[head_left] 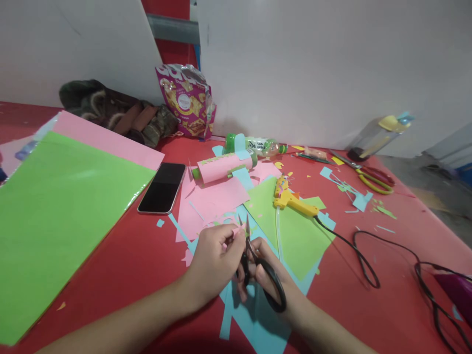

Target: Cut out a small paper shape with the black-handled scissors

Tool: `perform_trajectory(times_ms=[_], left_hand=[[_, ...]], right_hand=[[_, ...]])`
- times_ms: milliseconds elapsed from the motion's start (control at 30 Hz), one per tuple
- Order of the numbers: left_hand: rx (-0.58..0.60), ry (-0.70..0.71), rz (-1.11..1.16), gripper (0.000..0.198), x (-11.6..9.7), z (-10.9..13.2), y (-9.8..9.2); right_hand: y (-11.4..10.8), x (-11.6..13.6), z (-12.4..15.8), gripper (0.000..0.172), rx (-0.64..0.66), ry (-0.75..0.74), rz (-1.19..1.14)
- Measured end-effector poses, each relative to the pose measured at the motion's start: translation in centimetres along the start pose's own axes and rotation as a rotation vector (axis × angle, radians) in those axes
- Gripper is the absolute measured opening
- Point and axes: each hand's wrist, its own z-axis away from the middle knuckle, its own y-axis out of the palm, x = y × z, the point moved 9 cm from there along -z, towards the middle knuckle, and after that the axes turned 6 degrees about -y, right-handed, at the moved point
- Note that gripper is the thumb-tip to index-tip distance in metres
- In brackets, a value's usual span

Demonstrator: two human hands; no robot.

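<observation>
Both forearms come in from the bottom edge and meet low over the middle of the red table (pixel 147 255). The left hand (pixel 216 260) is turned palm inward, its grip pinched shut with thumb and fingertips on a small pink scrap (pixel 236 230), held just above the paper litter. The right hand (pixel 275 282) sits just beside it, its grip closed through the loops of the black scissors (pixel 258 268). The blades point up and away, slightly parted, right at the scrap's edge.

Under the hands lies blue paper (pixel 254 319), overlapped by a light green sheet (pixel 298 236). A yellow glue gun (pixel 293 200) rests on that sheet, near the right hand, and its black cord (pixel 361 260) loops off to the right. A phone (pixel 162 188) lies well to the left, beside a large green sheet (pixel 55 206). Bare red table shows between that sheet and the left forearm, and to the right, short of the cord.
</observation>
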Motion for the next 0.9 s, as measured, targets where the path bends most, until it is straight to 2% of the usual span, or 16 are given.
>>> perform_trajectory(times_ms=[533, 767, 900], left_hand=[[-0.021, -0.018, 0.027, 0.034, 0.50, 0.17, 0.05], [0.054, -0.066, 0.127, 0.036, 0.83, 0.25, 0.89], [0.037, -0.050, 0.123, 0.038, 0.79, 0.24, 0.84]], right_hand=[[0.14, 0.27, 0.05, 0.041, -0.020, 0.027, 0.081], [0.19, 0.52, -0.02, 0.039, -0.006, -0.005, 0.069], [0.33, 0.61, 0.03, 0.039, 0.001, -0.005, 0.086]])
